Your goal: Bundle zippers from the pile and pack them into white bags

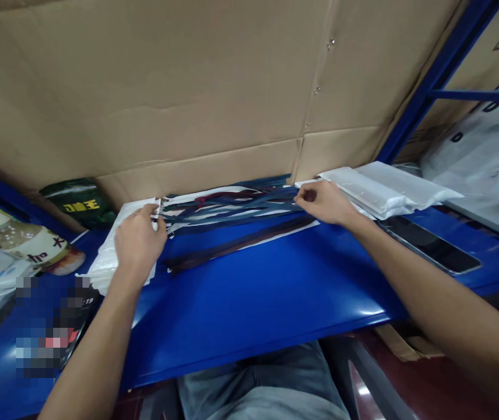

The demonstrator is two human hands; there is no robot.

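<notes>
Several long, thin dark strands [227, 211], blue, black and burgundy and resembling hair, lie side by side on white strips on the blue table [249, 291]. My left hand [138, 242] is at their left ends, fingers bent and pinched together; what it grips is hidden. At the right ends, my right hand [328, 204] is closed around a small dark brown tuft [309, 195]. A separate brown strand [241, 242] on a white strip lies nearer to me, its right end just below my right hand.
White packets lie beneath my left wrist [112, 251] and beyond my right hand [372, 186]. A dark phone [433, 242] is at right, a partly blurred-out device [78, 321] at left. A bottle [35, 245] and green bag [77, 204] stand left; a cardboard wall [188, 87] rises behind.
</notes>
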